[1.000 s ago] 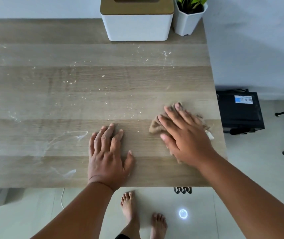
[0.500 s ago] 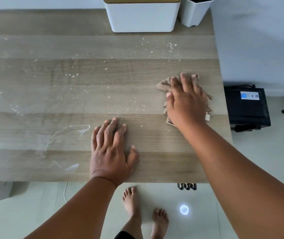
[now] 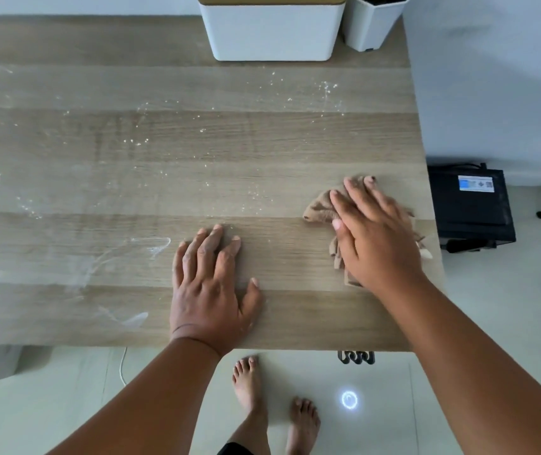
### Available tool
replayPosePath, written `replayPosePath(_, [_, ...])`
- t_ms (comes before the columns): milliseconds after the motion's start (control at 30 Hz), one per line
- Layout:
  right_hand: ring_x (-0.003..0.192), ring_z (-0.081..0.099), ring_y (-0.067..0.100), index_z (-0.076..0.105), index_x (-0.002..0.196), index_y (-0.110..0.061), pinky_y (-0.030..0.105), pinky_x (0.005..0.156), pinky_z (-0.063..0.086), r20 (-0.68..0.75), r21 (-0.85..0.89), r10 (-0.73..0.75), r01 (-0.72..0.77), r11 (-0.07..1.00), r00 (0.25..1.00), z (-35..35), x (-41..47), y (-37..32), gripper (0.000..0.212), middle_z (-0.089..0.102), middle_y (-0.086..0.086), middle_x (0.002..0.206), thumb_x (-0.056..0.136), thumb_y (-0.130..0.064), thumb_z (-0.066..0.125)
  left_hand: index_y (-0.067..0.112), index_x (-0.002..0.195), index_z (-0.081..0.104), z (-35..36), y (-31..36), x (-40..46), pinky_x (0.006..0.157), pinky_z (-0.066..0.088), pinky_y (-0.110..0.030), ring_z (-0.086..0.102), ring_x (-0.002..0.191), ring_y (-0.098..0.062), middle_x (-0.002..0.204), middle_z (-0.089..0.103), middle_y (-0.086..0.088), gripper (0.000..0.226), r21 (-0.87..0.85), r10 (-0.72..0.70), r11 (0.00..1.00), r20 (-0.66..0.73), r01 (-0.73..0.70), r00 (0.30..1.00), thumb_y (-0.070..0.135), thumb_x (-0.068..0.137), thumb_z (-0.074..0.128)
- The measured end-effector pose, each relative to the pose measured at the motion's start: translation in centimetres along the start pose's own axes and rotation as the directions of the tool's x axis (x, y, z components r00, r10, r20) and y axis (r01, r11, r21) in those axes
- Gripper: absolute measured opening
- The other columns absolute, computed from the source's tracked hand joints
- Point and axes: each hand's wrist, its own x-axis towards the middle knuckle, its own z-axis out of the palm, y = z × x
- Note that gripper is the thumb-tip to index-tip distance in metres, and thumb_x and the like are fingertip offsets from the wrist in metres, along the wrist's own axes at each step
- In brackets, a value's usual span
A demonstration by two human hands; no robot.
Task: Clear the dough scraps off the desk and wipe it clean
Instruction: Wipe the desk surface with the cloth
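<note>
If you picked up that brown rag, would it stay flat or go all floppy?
Probably floppy: the brown rag lies bunched in soft folds under the right hand. It likely weighs little, since it looks like thin cloth. It probably slides easily on the smooth desk, though the flour specks may cling to it.

Pale wall (image 3: pixel 492 77); light tiled floor (image 3: pixel 508 323); black box (image 3: pixel 469 211) beside wall.

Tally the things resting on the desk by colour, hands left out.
White: 2, the rectangular white box with tan lid and the white faceted plant pot.
Brown: 1, the crumpled brown cloth under the right hand.
Total: 3.
</note>
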Motion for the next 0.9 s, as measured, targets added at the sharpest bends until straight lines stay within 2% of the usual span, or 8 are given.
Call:
replayPosePath(100, [0.158,0.016,0.030,0.043,0.156,-0.025,0.051,0.124,0.020,-0.004,0.004,0.139,-0.139,0.990,0.990,0.4,2.4,-1.4,0.050,0.026,0.002,0.170,0.107,-0.036,0.037,0.010,0.136,0.059,-0.1,0.1,0.0,0.124,0.020,-0.057,0.034,0.149,-0.036,0.155,0.045,-0.014,0.063,-0.004,-0.003,1.000,0.012,0.003,1.000,0.047,0.085,0.056])
replayPosePath(200, [0.159,0.013,0.031,0.042,0.156,-0.027,0.051,0.125,0.017,0.004,0.004,0.145,-0.145,0.989,0.989,0.5,2.4,-2.1,0.051,0.023,0.002,0.171,0.108,-0.041,0.035,0.009,0.136,0.060,-0.2,0.1,-0.1,0.124,0.021,-0.058,0.035,0.149,-0.037,0.154,0.046,-0.015,0.063,-0.005,-0.003,1.000,0.010,0.003,1.000,0.046,0.086,0.055])
replayPosePath(300, [0.160,0.006,0.029,0.035,0.158,-0.029,0.053,0.127,0.016,0.041,0.015,-0.022,0.022,1.000,0.999,0.2,0.0,-1.6,0.055,0.016,0.001,0.172,0.109,-0.051,0.027,0.008,0.136,0.060,-0.3,0.2,0.0,0.124,0.021,-0.057,0.035,0.148,-0.038,0.154,0.047,-0.016,0.063,-0.001,0.002,1.000,0.008,-0.002,1.000,0.046,0.086,0.055])
replayPosePath(433, [0.160,0.009,0.029,0.038,0.158,-0.025,0.056,0.124,0.023,0.082,-0.013,-0.288,0.290,0.957,0.954,-0.2,-4.9,-0.2,0.071,0.019,0.003,0.172,0.101,-0.066,0.041,0.008,0.137,0.060,-0.3,0.2,0.1,0.125,0.020,-0.056,0.034,0.149,-0.037,0.155,0.046,-0.015,0.064,-0.001,0.001,1.000,0.019,-0.001,1.000,0.045,0.085,0.055])
replayPosePath(567, [0.159,0.014,0.025,0.040,0.158,-0.024,0.053,0.124,0.025,0.103,-0.042,-0.371,0.377,0.925,0.923,-1.0,-5.6,2.4,0.068,0.023,0.002,0.171,0.102,-0.063,0.042,0.008,0.137,0.060,-0.3,0.2,0.0,0.125,0.019,-0.057,0.034,0.150,-0.037,0.156,0.045,-0.015,0.064,0.000,-0.005,1.000,0.030,0.005,1.000,0.045,0.085,0.054])
replayPosePath(667, [0.160,0.011,0.025,0.034,0.159,-0.024,0.055,0.124,0.025,0.110,-0.039,-0.250,0.255,0.966,0.962,-0.9,-2.5,3.0,0.065,0.020,0.003,0.171,0.104,-0.058,0.036,0.007,0.137,0.060,-0.3,0.2,0.1,0.124,0.020,-0.058,0.034,0.149,-0.037,0.155,0.045,-0.015,0.064,-0.003,0.003,1.000,0.027,-0.003,1.000,0.046,0.086,0.053])
replayPosePath(767, [0.160,0.008,0.029,0.030,0.161,-0.022,0.055,0.126,0.021,0.066,-0.036,0.024,-0.021,0.999,0.998,-0.6,3.0,2.9,0.063,0.016,0.005,0.172,0.106,-0.053,0.024,0.007,0.136,0.061,-0.5,0.3,0.1,0.124,0.020,-0.058,0.034,0.149,-0.037,0.155,0.045,-0.016,0.064,-0.003,-0.004,1.000,0.027,0.004,1.000,0.046,0.086,0.054])
replayPosePath(900, [0.157,0.015,0.037,0.039,0.157,-0.020,0.053,0.127,0.018,0.005,0.028,0.289,-0.289,0.957,0.957,-0.2,10.9,1.2,0.058,0.022,0.011,0.170,0.106,-0.046,0.029,0.007,0.136,0.061,-0.6,0.4,0.1,0.125,0.019,-0.057,0.034,0.149,-0.037,0.156,0.045,-0.015,0.064,-0.009,-0.007,1.000,0.031,0.008,1.000,0.045,0.085,0.054])
